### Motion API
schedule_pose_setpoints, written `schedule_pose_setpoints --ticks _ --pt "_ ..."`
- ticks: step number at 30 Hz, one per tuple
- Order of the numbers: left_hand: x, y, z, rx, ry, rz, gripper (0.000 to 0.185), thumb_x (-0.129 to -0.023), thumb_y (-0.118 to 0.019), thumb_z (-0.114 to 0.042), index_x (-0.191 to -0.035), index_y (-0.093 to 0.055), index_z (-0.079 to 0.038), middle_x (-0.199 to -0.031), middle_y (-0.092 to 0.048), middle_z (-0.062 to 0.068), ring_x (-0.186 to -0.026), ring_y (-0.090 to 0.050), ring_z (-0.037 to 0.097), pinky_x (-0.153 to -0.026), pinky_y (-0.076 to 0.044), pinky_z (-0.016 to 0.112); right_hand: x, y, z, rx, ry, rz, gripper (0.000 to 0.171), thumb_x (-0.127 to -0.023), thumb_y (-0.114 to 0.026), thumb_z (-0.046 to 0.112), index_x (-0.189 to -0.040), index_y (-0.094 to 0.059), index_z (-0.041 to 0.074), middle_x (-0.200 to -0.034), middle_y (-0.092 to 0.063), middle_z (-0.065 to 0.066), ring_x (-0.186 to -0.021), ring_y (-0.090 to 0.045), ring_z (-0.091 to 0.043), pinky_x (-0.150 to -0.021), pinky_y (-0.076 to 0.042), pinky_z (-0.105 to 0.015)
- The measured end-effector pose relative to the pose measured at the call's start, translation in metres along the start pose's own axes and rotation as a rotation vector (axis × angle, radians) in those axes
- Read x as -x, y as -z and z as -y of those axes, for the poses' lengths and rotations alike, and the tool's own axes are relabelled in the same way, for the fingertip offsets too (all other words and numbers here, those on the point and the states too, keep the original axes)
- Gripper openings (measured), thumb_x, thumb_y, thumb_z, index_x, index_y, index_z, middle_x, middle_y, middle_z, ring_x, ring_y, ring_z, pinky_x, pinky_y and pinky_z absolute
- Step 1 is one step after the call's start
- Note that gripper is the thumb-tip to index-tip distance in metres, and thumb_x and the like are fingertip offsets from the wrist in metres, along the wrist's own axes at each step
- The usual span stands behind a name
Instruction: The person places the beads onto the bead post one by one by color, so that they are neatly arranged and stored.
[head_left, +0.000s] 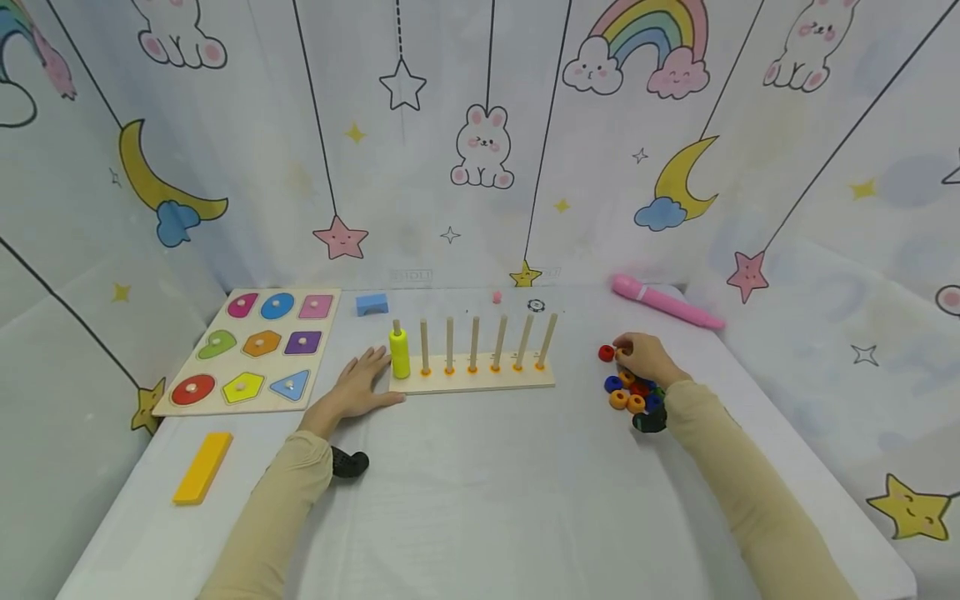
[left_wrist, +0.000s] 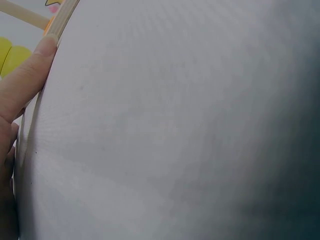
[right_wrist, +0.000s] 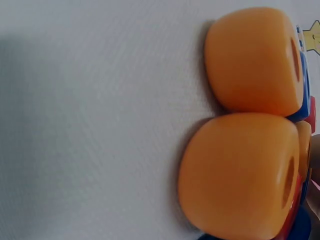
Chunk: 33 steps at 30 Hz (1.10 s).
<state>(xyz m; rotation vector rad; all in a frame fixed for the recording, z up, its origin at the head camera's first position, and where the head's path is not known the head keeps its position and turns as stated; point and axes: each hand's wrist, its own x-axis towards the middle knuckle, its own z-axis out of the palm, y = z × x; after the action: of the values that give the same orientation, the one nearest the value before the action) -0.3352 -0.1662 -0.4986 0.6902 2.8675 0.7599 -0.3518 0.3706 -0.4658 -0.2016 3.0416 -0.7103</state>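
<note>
My left hand (head_left: pixel 356 385) lies at the left end of a wooden peg board (head_left: pixel 480 382), fingers spread. In the left wrist view, its thumb (left_wrist: pixel 30 75) touches the board's edge. A stack of yellow-green beads (head_left: pixel 400 356) sits on the leftmost peg; the other upright pegs are bare above small orange marks. Over on the right, my right hand (head_left: pixel 651 358) pinches an orange bead (head_left: pixel 620 354), partly covered by the fingertips. Just nearer lies a pile of loose orange, blue, red and green beads (head_left: pixel 636 403). A red bead (head_left: pixel 606 353) lies left of the fingers.
A shape puzzle board (head_left: pixel 318 367) lies at the left, with a yellow block (head_left: pixel 203 468) in front. Along the back are a blue block (head_left: pixel 372 305), a small pink piece (head_left: pixel 497 297) and a pink stick (head_left: pixel 667 303). Patterned curtains (head_left: pixel 420 183) surround the table.
</note>
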Motion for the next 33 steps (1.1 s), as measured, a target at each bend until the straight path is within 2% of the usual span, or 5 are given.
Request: schedule_pose_setpoints --ticks 8,13,17,22,33 --pt "-0.001 0.001 0.0 0.011 0.006 -0.005 0.088 -0.083 -0.067 -0.047 -0.145 -0.03 0.005 -0.153 -0.016 0.022 -0.142 -0.006 0.038 -0.114 -0.001 0.052 -0.001 0.006 0.003 -0.015 -0.003 0.005 0.031 -0.092 -0.056 0.007 -0.119 -0.057 -0.008 -0.114 -0.059 -0.026 -0.096 -0.054 -0.034 -0.09 -0.046 -0.051" --pt "0.0 -0.001 0.0 0.013 0.008 0.012 0.089 -0.083 -0.068 -0.047 -0.144 -0.03 0.005 -0.154 -0.015 0.022 -0.142 -0.006 0.038 -0.114 0.0 0.052 -0.007 0.024 0.022 -0.061 0.055 -0.096 0.031 -0.093 -0.054 0.007 -0.119 -0.056 -0.009 -0.112 -0.06 -0.025 -0.101 -0.056 -0.037 -0.086 -0.05 -0.05" --pt "-0.001 0.0 0.001 0.014 0.011 0.022 0.089 -0.083 -0.068 -0.047 -0.145 -0.029 0.004 -0.154 -0.014 0.021 -0.142 -0.005 0.037 -0.114 0.001 0.051 -0.026 0.041 0.058 -0.098 0.108 -0.173 0.028 -0.093 -0.056 0.008 -0.118 -0.057 -0.006 -0.112 -0.06 -0.023 -0.102 -0.057 -0.036 -0.085 -0.051 -0.048" --pt "-0.003 0.002 0.003 0.008 0.017 0.021 0.09 -0.083 -0.067 -0.048 -0.145 -0.028 0.004 -0.154 -0.013 0.021 -0.142 -0.004 0.036 -0.114 0.002 0.051 -0.049 0.049 0.112 -0.082 0.187 -0.173 0.026 -0.092 -0.06 0.01 -0.114 -0.061 -0.003 -0.109 -0.063 -0.019 -0.101 -0.06 -0.032 -0.085 -0.052 -0.045" --pt "-0.003 0.004 0.0 -0.001 0.036 0.037 0.09 -0.084 -0.067 -0.047 -0.146 -0.027 0.003 -0.155 -0.012 0.021 -0.142 -0.004 0.036 -0.114 0.002 0.051 -0.067 0.031 0.223 -0.171 0.482 -0.147 0.021 -0.088 -0.063 0.002 -0.108 -0.064 -0.004 -0.105 -0.064 -0.015 -0.098 -0.063 -0.024 -0.083 -0.054 -0.029"
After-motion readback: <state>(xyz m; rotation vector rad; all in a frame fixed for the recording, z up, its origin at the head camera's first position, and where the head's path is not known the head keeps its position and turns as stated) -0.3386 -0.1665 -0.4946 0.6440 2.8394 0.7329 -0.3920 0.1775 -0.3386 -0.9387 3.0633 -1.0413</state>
